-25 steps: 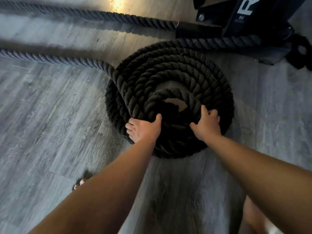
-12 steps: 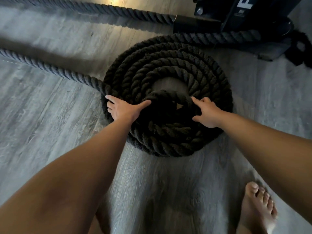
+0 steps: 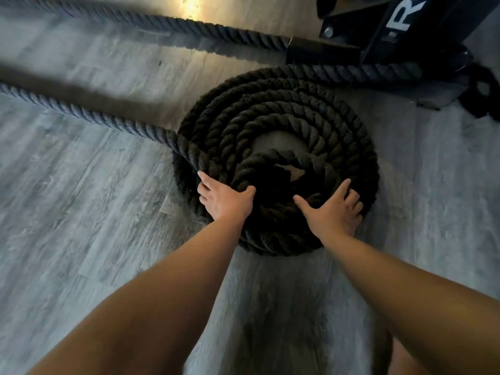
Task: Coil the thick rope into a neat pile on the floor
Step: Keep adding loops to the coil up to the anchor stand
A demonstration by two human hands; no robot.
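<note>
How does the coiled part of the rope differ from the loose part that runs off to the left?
The coiled part lies in stacked rings; the loose part runs nearly straight across the floor. The coiled part looks almost black, the loose part greyer in the light. The left hand and right hand rest on the coiled part; neither touches the loose part. Both are one thick twisted rope.

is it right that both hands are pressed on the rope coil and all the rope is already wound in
Not all. The head view shows both the left hand and right hand on the rope coil, but a loose length stretches away across the floor.
</note>
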